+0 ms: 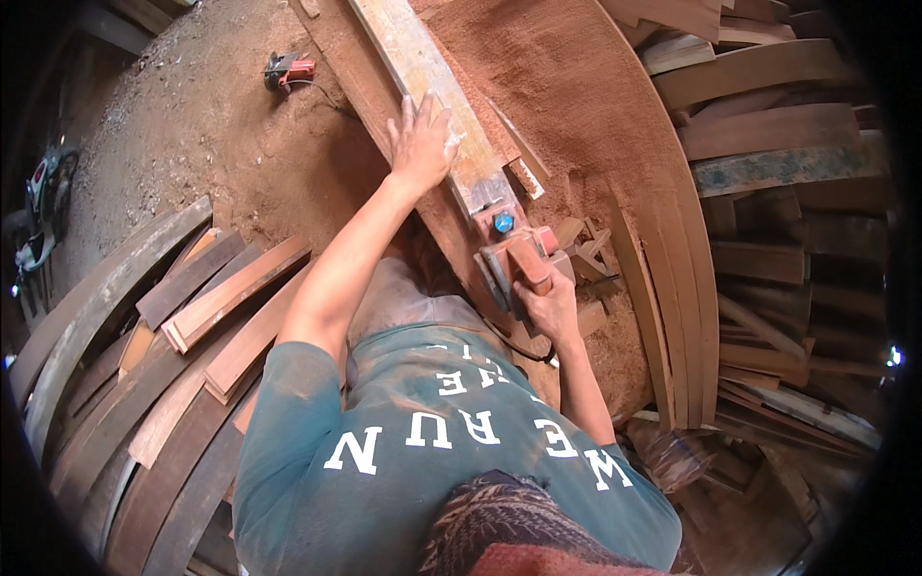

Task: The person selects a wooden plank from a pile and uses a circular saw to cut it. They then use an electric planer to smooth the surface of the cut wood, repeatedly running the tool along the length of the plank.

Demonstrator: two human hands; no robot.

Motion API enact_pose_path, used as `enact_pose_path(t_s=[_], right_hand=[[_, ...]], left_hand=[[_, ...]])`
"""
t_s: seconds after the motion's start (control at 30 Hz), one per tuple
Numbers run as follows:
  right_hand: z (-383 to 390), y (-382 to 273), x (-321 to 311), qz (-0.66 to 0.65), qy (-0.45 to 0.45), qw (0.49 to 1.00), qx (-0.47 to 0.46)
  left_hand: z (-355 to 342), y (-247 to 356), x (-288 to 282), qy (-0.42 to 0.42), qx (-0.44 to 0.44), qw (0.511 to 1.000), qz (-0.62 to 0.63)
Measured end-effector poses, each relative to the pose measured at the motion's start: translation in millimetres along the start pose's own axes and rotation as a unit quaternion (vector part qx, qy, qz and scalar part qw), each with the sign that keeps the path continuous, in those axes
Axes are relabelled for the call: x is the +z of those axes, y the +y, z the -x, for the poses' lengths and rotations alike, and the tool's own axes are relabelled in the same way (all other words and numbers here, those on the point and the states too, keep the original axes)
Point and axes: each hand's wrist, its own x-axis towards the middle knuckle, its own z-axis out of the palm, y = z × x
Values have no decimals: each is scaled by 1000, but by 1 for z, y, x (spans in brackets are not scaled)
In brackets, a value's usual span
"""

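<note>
A long, pale, worn board (408, 48) runs from the top of the view down toward my body, over a wider brown timber (344, 72). My left hand (421, 152) lies on the board's left side, fingers spread and holding nothing. In my right hand (551, 309) is the handle of a reddish, dust-covered electric planer (509, 252) with a blue knob at its front. The planer sits at the board's near end, and its underside is hidden. A short offcut (525, 179) with a pale, flaking face lies beside the board on the right.
Stacked wooden planks (226, 288) crowd the left side. Long curved boards (672, 288) stand at the right, with more piled timber (768, 130) beyond. Sawdust (567, 86) covers the ground. A small red-and-black power tool (291, 73) lies at upper left. Wood scraps (591, 245) lie beside the planer.
</note>
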Motion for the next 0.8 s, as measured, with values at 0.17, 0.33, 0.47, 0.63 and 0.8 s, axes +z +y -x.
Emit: enact_pose_path(t_s=[0.17,0.33,0.47,0.63,0.8], right_hand=[[3,7,-2,25,9,999,20],[4,7,-5,28,11,999,23],[8,-9,-11,36,6,999,24],[25,-15,-35,2,4,999,35],[39,-23,-58,8,21,999,48]], left_hand=[[-69,17,24,-40,-226,971,67],[-107,60,31,-36,-394,914,94],[-112,53,44,2,-423,900,107],[-78,22,37,53,-339,910,232],[-39,-49,33,78,-215,866,445]])
